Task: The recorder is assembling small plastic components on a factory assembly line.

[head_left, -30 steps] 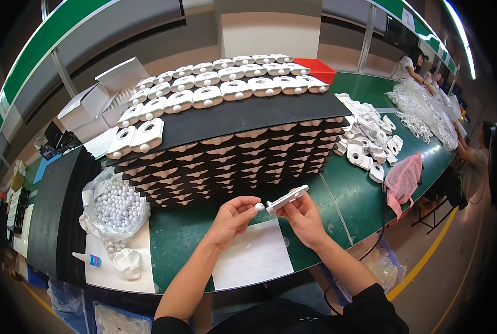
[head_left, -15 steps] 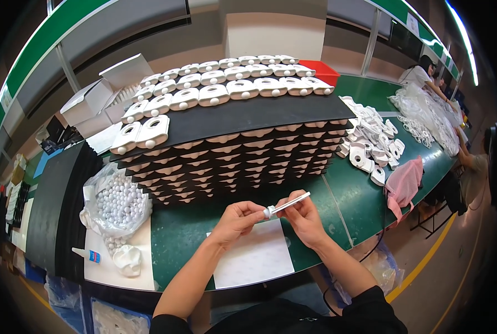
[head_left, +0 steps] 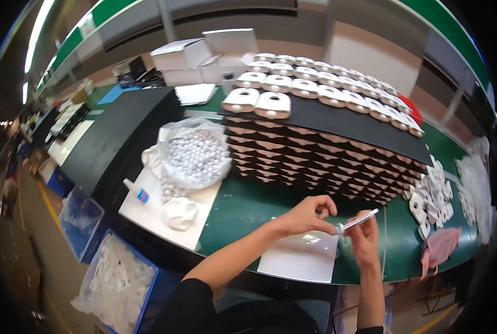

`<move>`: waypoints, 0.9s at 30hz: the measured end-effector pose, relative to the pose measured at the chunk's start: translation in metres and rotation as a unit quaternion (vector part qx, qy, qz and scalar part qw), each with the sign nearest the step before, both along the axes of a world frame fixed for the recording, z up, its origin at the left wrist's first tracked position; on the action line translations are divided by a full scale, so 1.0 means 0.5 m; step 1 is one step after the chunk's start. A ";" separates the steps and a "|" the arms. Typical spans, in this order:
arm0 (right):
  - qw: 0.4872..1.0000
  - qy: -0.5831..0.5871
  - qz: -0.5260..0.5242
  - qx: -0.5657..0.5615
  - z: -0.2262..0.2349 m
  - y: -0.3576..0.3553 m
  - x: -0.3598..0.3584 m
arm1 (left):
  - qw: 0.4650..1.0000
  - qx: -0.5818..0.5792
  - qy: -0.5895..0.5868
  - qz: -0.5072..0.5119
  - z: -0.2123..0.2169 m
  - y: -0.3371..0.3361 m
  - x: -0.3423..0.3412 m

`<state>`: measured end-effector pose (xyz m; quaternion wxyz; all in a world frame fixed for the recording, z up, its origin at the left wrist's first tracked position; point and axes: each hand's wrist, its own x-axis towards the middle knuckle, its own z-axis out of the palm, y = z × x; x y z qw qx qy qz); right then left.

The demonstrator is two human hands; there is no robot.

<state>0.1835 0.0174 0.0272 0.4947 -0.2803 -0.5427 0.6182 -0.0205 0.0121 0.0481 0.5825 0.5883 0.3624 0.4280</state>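
Note:
In my right hand (head_left: 364, 239), a thin white plastic piece (head_left: 362, 219) is pinched edge-on, with a small round white end pointing left. My left hand (head_left: 311, 217) is beside that end, its fingers apart and one fingertip at or almost at it. Below the hands lies a white sheet (head_left: 296, 261) on the green table. Left of them, a clear plastic bag of white balls (head_left: 195, 151) stands open. A small glue bottle (head_left: 137, 191) and a crumpled white cloth-like lump (head_left: 180, 214) lie on a pale board near the bag.
Behind my hands stands a layered stack of black boards (head_left: 337, 158) with rows of white pieces (head_left: 273, 104) on top. Loose white pieces (head_left: 429, 203) and a pink cloth (head_left: 441, 249) lie at the right. A black board stack (head_left: 123, 133) and a blue bin (head_left: 117, 278) are at the left.
The view has swung left, so the scene sits further right. My left hand's fingers have spread away from the white piece, while my right hand keeps holding it.

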 end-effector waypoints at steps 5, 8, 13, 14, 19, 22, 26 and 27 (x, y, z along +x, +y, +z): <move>1.000 0.002 0.002 -0.024 0.067 0.008 -0.035 | 0.958 0.111 0.186 0.188 0.080 -0.092 -0.090; 1.000 -0.020 -0.010 -0.013 0.099 0.006 -0.060 | 0.845 0.245 0.329 0.343 0.075 -0.160 -0.183; 0.996 -0.049 0.042 -0.065 0.067 0.026 -0.088 | 0.674 0.139 0.570 0.449 0.028 -0.243 -0.311; 0.993 -0.054 0.055 -0.088 0.061 0.025 -0.105 | 0.646 0.118 0.607 0.446 0.021 -0.260 -0.324; 0.967 -0.076 0.121 -0.209 0.072 0.007 -0.172 | 0.674 0.138 0.547 0.476 0.012 -0.279 -0.332; 0.951 -0.066 0.153 -0.260 0.051 0.026 -0.181 | 0.760 0.106 0.419 0.484 0.080 -0.254 -0.245; 0.951 -0.077 0.165 -0.251 0.054 0.020 -0.210 | 0.818 0.228 0.339 0.404 0.098 -0.222 -0.163; 0.954 -0.081 0.164 -0.240 0.060 0.016 -0.214 | 0.835 0.247 0.314 0.377 0.100 -0.213 -0.148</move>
